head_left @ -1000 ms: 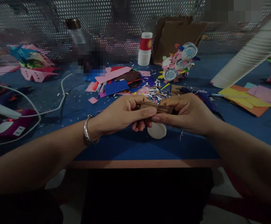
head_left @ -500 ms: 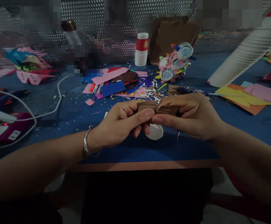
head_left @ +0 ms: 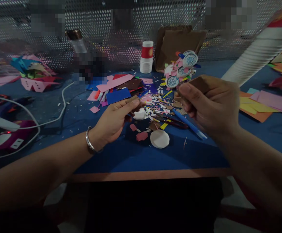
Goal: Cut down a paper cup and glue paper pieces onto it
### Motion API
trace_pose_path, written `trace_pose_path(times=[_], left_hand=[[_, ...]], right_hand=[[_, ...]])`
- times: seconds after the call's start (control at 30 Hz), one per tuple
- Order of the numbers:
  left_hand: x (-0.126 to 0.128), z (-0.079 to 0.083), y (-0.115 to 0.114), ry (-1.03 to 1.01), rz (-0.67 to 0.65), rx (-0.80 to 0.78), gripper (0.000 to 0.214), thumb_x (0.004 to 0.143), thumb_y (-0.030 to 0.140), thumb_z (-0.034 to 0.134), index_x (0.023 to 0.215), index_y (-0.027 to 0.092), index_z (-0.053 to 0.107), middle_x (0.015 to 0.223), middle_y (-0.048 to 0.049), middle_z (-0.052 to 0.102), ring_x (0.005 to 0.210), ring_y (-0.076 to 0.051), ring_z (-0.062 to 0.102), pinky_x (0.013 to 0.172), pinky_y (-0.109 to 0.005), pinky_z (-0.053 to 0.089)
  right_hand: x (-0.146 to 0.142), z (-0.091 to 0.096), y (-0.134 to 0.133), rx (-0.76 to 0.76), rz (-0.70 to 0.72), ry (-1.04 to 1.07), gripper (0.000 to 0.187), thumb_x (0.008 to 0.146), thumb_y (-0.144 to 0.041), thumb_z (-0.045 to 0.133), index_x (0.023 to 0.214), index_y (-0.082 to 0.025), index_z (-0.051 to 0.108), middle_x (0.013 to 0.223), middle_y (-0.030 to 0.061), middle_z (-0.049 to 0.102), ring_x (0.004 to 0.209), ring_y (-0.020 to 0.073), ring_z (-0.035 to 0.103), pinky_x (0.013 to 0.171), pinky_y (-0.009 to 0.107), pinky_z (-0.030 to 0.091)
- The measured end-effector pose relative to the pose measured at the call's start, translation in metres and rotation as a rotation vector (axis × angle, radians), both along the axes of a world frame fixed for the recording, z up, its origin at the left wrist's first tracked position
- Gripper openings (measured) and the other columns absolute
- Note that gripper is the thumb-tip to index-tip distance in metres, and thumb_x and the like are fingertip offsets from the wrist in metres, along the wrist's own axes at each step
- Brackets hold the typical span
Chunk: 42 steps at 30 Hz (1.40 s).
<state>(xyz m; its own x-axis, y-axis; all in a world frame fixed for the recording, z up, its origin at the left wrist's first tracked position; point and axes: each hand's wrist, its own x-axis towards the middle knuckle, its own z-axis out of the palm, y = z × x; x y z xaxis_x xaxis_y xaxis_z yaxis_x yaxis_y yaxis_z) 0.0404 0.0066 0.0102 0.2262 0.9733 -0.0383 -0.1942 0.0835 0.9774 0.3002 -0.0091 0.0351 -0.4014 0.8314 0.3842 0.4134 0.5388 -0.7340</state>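
Observation:
My right hand (head_left: 211,100) is raised over the right side of the table, closed on a piece of brown cardboard (head_left: 199,84). Lower and to the left, my left hand (head_left: 114,119) pinches a smaller piece of cardboard (head_left: 134,99), mostly hidden by the fingers. The two hands are apart. Between them lie a white paper disc (head_left: 159,139), pink scraps (head_left: 142,136), dark-handled scissors (head_left: 173,123) and a blue pen-like tool (head_left: 189,124). A second white piece (head_left: 140,114) rests just beside my left fingertips.
Paper clippings (head_left: 160,103) litter the blue table (head_left: 121,155). Behind are coloured sheets (head_left: 118,94), a paper-cup stack (head_left: 147,58), a decorated craft piece (head_left: 182,68) and a cardboard sheet (head_left: 177,48). A long cup stack (head_left: 257,51) leans right; a white cable (head_left: 63,94) and purple power strip (head_left: 21,134) lie left.
The cardboard that both hands held together is now in two separate pieces. My right hand has moved up and right, my left hand slightly left, uncovering the scissors and scraps.

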Motion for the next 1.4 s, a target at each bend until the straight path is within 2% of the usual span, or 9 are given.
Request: trace_pose_path(times=[0.17,0.33,0.53,0.67,0.83,0.97,1.13,1.3,1.4], left_hand=[[-0.003,0.001,0.0,-0.013,-0.053,0.04,0.002,0.088,0.017,0.088,0.088,0.015,0.087,0.087,-0.002,0.074,0.069,-0.006,0.051,0.058,-0.019,0.037],[-0.005,0.001,0.003,-0.08,-0.132,-0.023,0.022,0.083,0.009,0.09,0.077,0.014,0.069,0.082,0.0024,0.068,0.073,-0.007,0.063,0.073,-0.021,0.054],[-0.002,0.004,-0.002,0.029,-0.187,-0.106,0.016,0.097,0.016,0.08,0.095,0.015,0.064,0.088,-0.0035,0.08,0.071,-0.011,0.074,0.067,-0.023,0.055],[0.003,0.002,-0.008,0.023,-0.143,-0.088,0.016,0.102,0.021,0.076,0.101,0.018,0.061,0.092,-0.0044,0.082,0.079,-0.014,0.077,0.068,-0.024,0.054],[0.009,-0.006,-0.009,-0.073,-0.112,0.044,0.03,0.091,0.024,0.087,0.082,0.018,0.059,0.081,0.0043,0.067,0.074,-0.008,0.062,0.069,-0.022,0.048],[0.01,-0.007,-0.008,-0.073,-0.205,0.04,0.039,0.08,0.032,0.096,0.082,0.019,0.06,0.081,0.0047,0.065,0.068,-0.008,0.055,0.064,-0.023,0.042],[0.003,0.002,-0.006,0.094,-0.321,0.206,0.039,0.078,0.038,0.098,0.095,0.02,0.068,0.087,0.0008,0.072,0.079,-0.014,0.064,0.072,-0.027,0.049],[-0.001,0.018,-0.014,0.415,-0.327,0.476,0.032,0.086,0.044,0.091,0.074,0.02,0.074,0.075,-0.0003,0.066,0.075,-0.015,0.057,0.072,-0.028,0.045],[0.004,0.019,-0.019,0.373,-0.288,0.458,0.035,0.085,0.047,0.091,0.071,0.02,0.074,0.071,-0.0009,0.066,0.07,-0.015,0.056,0.067,-0.028,0.044]], right_hand=[[-0.018,-0.006,0.003,-0.097,-0.068,-0.062,0.053,0.094,-0.077,0.074,0.084,-0.025,0.069,0.065,0.0023,0.063,0.059,0.0179,0.059,0.052,0.034,0.043],[-0.014,-0.014,0.009,-0.268,-0.098,-0.191,0.055,0.097,-0.07,0.071,0.07,-0.024,0.057,0.056,-0.0015,0.059,0.044,0.0122,0.049,0.047,0.032,0.033],[-0.008,-0.015,0.017,-0.045,-0.31,-0.479,0.031,0.095,-0.045,0.077,0.076,-0.023,0.066,0.064,0.0007,0.064,0.059,0.0163,0.055,0.059,0.033,0.033],[-0.015,-0.015,0.009,0.028,-0.463,-0.384,0.029,0.094,-0.051,0.075,0.092,-0.022,0.074,0.065,0.0005,0.065,0.056,0.0159,0.053,0.059,0.034,0.033],[-0.029,-0.019,-0.001,-0.073,-0.179,-0.158,0.046,0.096,-0.066,0.072,0.094,-0.021,0.076,0.073,0.0014,0.07,0.06,0.0147,0.054,0.058,0.033,0.036],[-0.034,-0.021,-0.003,-0.054,-0.007,-0.082,0.039,0.1,-0.054,0.072,0.081,-0.021,0.07,0.07,-0.0002,0.067,0.063,0.0137,0.054,0.061,0.031,0.038],[-0.031,-0.013,-0.007,-0.007,0.073,-0.165,0.025,0.101,-0.034,0.066,0.079,-0.022,0.068,0.068,-0.0024,0.064,0.063,0.013,0.053,0.061,0.03,0.037],[-0.029,-0.006,-0.011,-0.049,0.202,-0.23,0.025,0.098,-0.036,0.064,0.077,-0.022,0.063,0.068,-0.0029,0.06,0.064,0.0133,0.053,0.062,0.029,0.038],[-0.029,-0.003,-0.012,-0.069,0.186,-0.231,0.029,0.1,-0.039,0.065,0.075,-0.023,0.061,0.066,-0.0029,0.057,0.063,0.014,0.051,0.061,0.03,0.037]])
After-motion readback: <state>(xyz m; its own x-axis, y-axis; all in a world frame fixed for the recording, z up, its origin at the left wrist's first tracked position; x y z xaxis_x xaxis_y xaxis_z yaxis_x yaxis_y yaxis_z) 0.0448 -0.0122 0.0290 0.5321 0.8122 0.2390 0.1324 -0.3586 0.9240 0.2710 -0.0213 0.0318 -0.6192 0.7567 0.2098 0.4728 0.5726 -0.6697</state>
